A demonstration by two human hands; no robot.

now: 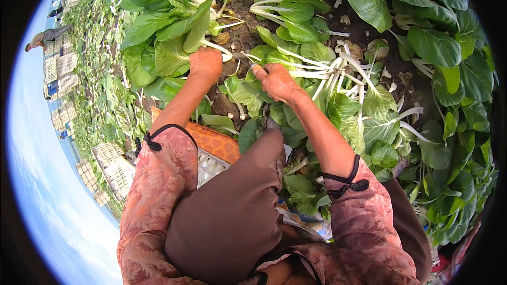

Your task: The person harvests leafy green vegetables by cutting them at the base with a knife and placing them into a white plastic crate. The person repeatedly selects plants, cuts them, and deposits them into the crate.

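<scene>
My left hand [206, 64] is at the upper middle, its fingers closed around the pale stem of a leafy green [197, 35], whose leaf rises above the fist. Large heads of bok choy [158, 19] lie beside it on the left. A little to the right, my right hand [276, 81] grips a small knife [252, 64]; its handle end shows by my thumb and its short blade points up and left, partly hard to make out. Just right of that hand, loose leaves with long white stems [340, 71] are piled on the soil.
Growing bok choy [447, 43] fills the right side. An orange patterned strip [212, 138] and a white crate [210, 166] lie beside my knee. Stacked crates [61, 65] and a bending person [47, 38] are at the far left, with cut leaves [107, 67] strewn over the field.
</scene>
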